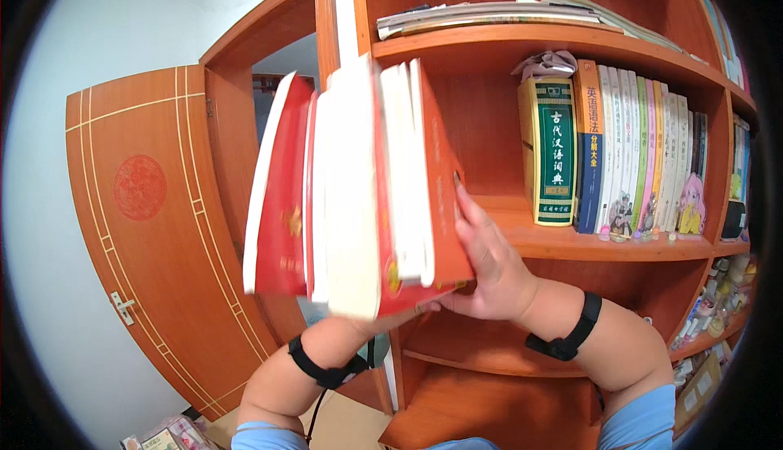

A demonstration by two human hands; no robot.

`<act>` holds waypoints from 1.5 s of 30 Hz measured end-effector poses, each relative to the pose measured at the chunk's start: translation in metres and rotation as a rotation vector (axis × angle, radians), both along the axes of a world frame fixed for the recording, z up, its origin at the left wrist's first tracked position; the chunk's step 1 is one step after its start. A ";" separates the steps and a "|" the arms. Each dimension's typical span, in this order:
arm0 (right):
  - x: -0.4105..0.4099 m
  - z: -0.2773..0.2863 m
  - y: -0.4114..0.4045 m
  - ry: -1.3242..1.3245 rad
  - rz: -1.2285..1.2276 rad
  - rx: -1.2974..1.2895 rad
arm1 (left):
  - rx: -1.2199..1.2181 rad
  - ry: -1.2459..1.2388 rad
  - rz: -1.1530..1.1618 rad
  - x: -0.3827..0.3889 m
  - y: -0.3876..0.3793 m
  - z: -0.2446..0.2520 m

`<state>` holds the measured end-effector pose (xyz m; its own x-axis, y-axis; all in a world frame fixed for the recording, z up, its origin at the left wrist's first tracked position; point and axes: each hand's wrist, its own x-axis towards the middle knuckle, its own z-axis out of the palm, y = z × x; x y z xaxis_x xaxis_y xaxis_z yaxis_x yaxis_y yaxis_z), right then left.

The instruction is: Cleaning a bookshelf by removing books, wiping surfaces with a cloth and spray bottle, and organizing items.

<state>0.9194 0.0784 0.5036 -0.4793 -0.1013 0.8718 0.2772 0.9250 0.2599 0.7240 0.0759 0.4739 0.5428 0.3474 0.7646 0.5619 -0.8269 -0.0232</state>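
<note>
A bundle of several books (352,205) is in my hands, raised in front of the bookcase. Its books stand side by side, tilted, with pale page edges facing me. A red cover (284,187) shows on the left side and an orange-red cover (446,205) on the right. My right hand (495,272) presses against the orange-red cover, with its thumb toward the bottom. Under the bundle is my left hand (397,316), supporting it from below; most of its fingers are hidden by the books. The bundle looks slightly blurred.
A thick green dictionary (555,150) stands on the middle shelf (612,247), beside a row of upright books (642,150) with small figurines in front. Flat papers (501,15) lie on the shelf above. A wooden door (153,217) stands at left. Boxes (168,438) sit low at left.
</note>
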 end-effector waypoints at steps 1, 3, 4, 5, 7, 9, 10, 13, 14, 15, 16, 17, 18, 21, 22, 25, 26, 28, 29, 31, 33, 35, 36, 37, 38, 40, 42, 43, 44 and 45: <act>0.000 0.000 -0.003 -0.033 0.015 0.017 | -0.207 -0.161 -0.143 0.000 -0.010 0.001; -0.003 0.000 -0.011 -0.020 0.047 0.037 | -0.570 -0.563 -0.475 0.003 -0.038 0.009; -0.003 0.000 -0.014 -0.032 0.045 0.051 | -0.644 -0.656 -0.531 0.000 -0.044 0.006; -0.003 0.001 -0.018 -0.043 0.046 0.065 | -0.669 -0.688 -0.547 -0.005 -0.049 0.001; -0.004 -0.003 -0.030 -0.043 0.104 0.045 | -0.683 -0.743 -0.549 -0.014 -0.064 -0.012; -0.006 -0.008 -0.037 -0.054 0.180 0.050 | -0.691 -0.788 -0.538 -0.020 -0.079 -0.021; -0.012 -0.012 -0.043 -0.041 0.274 0.026 | -0.674 -0.816 -0.512 -0.022 -0.091 -0.026; -0.027 -0.029 -0.054 -0.098 0.394 0.034 | -0.636 -0.896 -0.442 -0.027 -0.124 -0.045; -0.033 -0.040 -0.056 -0.125 0.443 -0.022 | -0.629 -0.912 -0.418 -0.027 -0.131 -0.052; -0.040 -0.048 -0.056 -0.145 0.496 -0.041 | -0.628 -0.923 -0.399 -0.027 -0.138 -0.059; -0.048 -0.058 -0.059 -0.143 0.562 -0.065 | -0.629 -0.931 -0.383 -0.026 -0.143 -0.065; -0.058 -0.069 -0.063 -0.150 0.637 -0.098 | -0.617 -0.947 -0.363 -0.026 -0.150 -0.073; -0.066 -0.078 -0.066 -0.185 0.680 -0.118 | -0.614 -0.961 -0.355 -0.026 -0.156 -0.082; -0.101 -0.102 -0.073 -0.279 0.812 -0.169 | -0.566 -1.018 -0.325 -0.034 -0.178 -0.112; -0.107 -0.110 -0.075 -0.343 0.821 -0.191 | -0.543 -1.036 -0.320 -0.040 -0.185 -0.121; -0.131 -0.120 -0.100 -0.472 0.871 -0.249 | -0.448 -1.099 -0.259 -0.056 -0.213 -0.150; -0.136 -0.116 -0.112 -0.479 0.861 -0.261 | -0.421 -1.110 -0.247 -0.063 -0.219 -0.158; -0.157 -0.107 -0.126 -0.459 0.819 -0.263 | -0.380 -1.129 -0.221 -0.083 -0.230 -0.173; -0.173 -0.106 -0.131 -0.439 0.790 -0.205 | -0.364 -1.141 -0.216 -0.096 -0.236 -0.180; -0.200 -0.106 -0.135 -0.402 0.744 -0.102 | -0.346 -1.162 -0.211 -0.120 -0.246 -0.190; -0.226 -0.104 -0.143 -0.423 0.690 -0.034 | -0.319 -1.168 -0.198 -0.146 -0.254 -0.197; -0.252 -0.104 -0.152 -0.490 0.647 -0.046 | -0.293 -1.163 -0.199 -0.173 -0.258 -0.202; -0.266 -0.104 -0.156 -0.510 0.642 -0.058 | -0.277 -1.154 -0.195 -0.187 -0.259 -0.204; -0.280 -0.104 -0.159 -0.529 0.637 -0.069 | -0.265 -1.155 -0.197 -0.199 -0.260 -0.205; -0.294 -0.104 -0.162 -0.533 0.647 -0.069 | -0.252 -1.150 -0.193 -0.213 -0.261 -0.206; -0.320 -0.104 -0.163 -0.614 0.595 -0.089 | -0.229 -1.149 -0.199 -0.239 -0.264 -0.209; -0.346 -0.105 -0.163 -0.656 0.612 -0.125 | -0.207 -1.163 -0.230 -0.267 -0.270 -0.207; -0.359 -0.106 -0.161 -0.694 0.621 -0.162 | -0.193 -1.192 -0.278 -0.279 -0.275 -0.204; -0.376 -0.107 -0.157 -0.688 0.685 -0.179 | -0.207 -1.289 -0.402 -0.289 -0.280 -0.200; -0.392 -0.109 -0.151 -0.691 0.689 -0.181 | -0.206 -1.294 -0.398 -0.300 -0.287 -0.204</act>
